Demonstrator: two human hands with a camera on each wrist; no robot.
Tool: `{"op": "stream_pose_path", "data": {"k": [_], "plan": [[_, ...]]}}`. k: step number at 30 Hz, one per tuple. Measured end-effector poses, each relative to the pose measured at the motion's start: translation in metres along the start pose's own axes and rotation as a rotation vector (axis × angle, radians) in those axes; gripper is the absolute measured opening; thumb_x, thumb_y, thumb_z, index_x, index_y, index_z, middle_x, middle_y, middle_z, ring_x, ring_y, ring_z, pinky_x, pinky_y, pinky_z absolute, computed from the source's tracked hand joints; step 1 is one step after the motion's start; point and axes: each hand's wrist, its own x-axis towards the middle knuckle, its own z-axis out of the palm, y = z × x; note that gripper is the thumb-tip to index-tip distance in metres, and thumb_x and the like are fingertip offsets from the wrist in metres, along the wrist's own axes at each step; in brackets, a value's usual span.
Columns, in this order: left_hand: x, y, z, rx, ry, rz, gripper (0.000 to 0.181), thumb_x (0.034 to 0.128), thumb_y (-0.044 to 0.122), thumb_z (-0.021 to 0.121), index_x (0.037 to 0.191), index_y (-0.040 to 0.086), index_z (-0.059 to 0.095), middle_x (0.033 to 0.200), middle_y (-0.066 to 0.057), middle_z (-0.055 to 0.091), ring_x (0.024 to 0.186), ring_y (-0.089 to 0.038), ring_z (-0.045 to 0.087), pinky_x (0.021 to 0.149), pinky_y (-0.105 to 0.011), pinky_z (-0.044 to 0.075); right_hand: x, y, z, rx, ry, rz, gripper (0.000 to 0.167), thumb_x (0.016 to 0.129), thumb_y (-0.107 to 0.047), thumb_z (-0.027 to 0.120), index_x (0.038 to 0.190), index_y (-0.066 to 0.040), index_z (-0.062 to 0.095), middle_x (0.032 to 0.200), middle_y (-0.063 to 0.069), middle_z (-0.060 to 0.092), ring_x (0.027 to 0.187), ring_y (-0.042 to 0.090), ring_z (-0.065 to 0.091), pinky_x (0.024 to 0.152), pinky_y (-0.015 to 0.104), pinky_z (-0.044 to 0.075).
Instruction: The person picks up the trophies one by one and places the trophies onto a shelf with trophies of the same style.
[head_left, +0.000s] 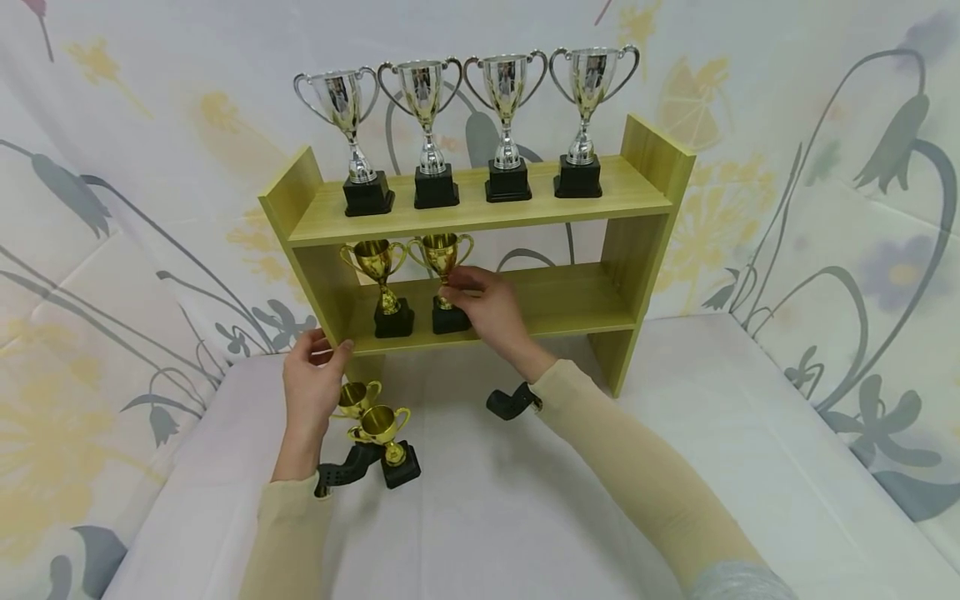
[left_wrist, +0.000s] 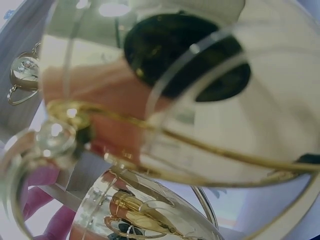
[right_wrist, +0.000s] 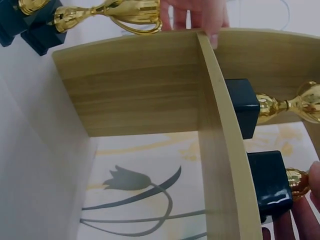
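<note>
Beige fabric sleeve [head_left: 637,471] lies nearest; right hand [head_left: 492,312] pinches a shiny gold, black-based trophy [head_left: 441,257] by its stem at the lower tier of a pale wooden rack [head_left: 480,223], likely keeping it upright. Left hand [head_left: 311,383] grips the rack's end, presumably steadying it.

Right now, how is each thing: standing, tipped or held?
Shelf, standing
Four silver trophies, upright on top
Left gold trophy on lower board, upright, unheld
Gold trophy beside it, roughly upright, held
Two gold trophies on table, upright
Left hand, gripping shelf's left side
Right hand, holding that one
</note>
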Motion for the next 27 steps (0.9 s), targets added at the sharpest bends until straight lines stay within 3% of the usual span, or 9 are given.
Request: {"op": "stream_pose_path", "data": {"k": [13, 27], "plan": [[0.0, 0.001, 0.0, -0.001, -0.005, -0.004, 0.04, 0.0966, 0.024, 0.064, 0.13, 0.002, 0.059, 0.119, -0.016, 0.058, 0.102, -0.025, 0.054, 0.074, -0.024, 0.046, -0.009, -0.004, -0.012, -0.063, 0.002, -0.064, 0.034, 0.092, -0.016, 0.073, 0.123, -0.004, 0.069, 0.111, 0.007, 0.072, 0.105, 0.019, 0.065, 0.092, 0.034, 0.051], [0.0, 0.001, 0.0, -0.016, -0.009, -0.006, 0.04, 0.096, 0.023, 0.065, 0.129, 0.002, 0.059, 0.118, -0.016, 0.059, 0.101, -0.025, 0.054, 0.07, -0.019, 0.046, -0.021, -0.004, -0.022, -0.039, 0.011, -0.044, 0.033, 0.091, -0.013, 0.074, 0.122, -0.003, 0.07, 0.112, 0.011, 0.071, 0.106, 0.022, 0.065, 0.092, 0.036, 0.051]]}}
